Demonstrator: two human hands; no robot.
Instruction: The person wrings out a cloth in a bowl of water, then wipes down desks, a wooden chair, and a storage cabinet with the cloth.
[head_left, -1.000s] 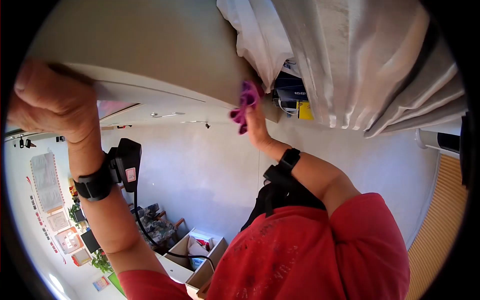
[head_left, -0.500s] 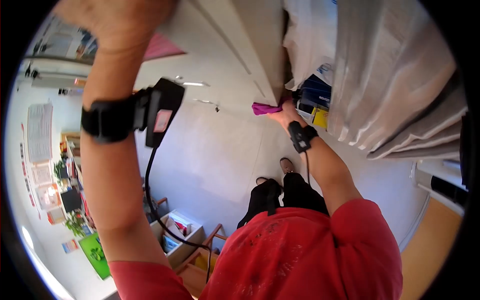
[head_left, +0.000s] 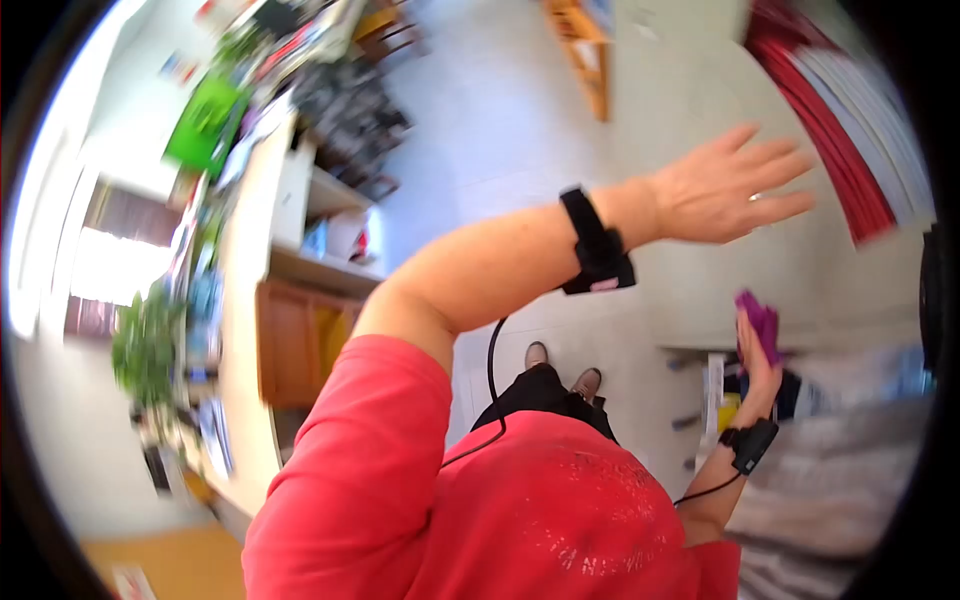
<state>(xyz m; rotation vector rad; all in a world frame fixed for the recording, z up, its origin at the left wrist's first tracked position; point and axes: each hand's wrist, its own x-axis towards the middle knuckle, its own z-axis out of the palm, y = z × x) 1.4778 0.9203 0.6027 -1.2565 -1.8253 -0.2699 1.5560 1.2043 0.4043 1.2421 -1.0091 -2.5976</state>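
Observation:
My left hand (head_left: pixel 735 188) is stretched out to the upper right, fingers spread, with a ring on one of them. It holds nothing and is over the pale surface of a large cabinet (head_left: pixel 690 110); I cannot tell whether it touches. Lower on the right, my right hand (head_left: pixel 760 372) has a purple cloth (head_left: pixel 762 325) at its fingers, against the lower part of that pale surface. Black straps with small devices sit on both wrists, the left one (head_left: pixel 598 250) trailing a black cable (head_left: pixel 492 375).
Red and white folders or papers (head_left: pixel 840 130) lie at the upper right. A grey curtain (head_left: pixel 840 490) hangs beside my right arm, near items on the floor. To the left are a long desk (head_left: pixel 250 330), a wooden chair (head_left: pixel 300 340), plants (head_left: pixel 150 340) and an open drawer (head_left: pixel 335 225).
My view has turned strongly. My left hand, earlier high at the upper left, now reaches across to the right with fingers spread. My right hand still has the purple cloth.

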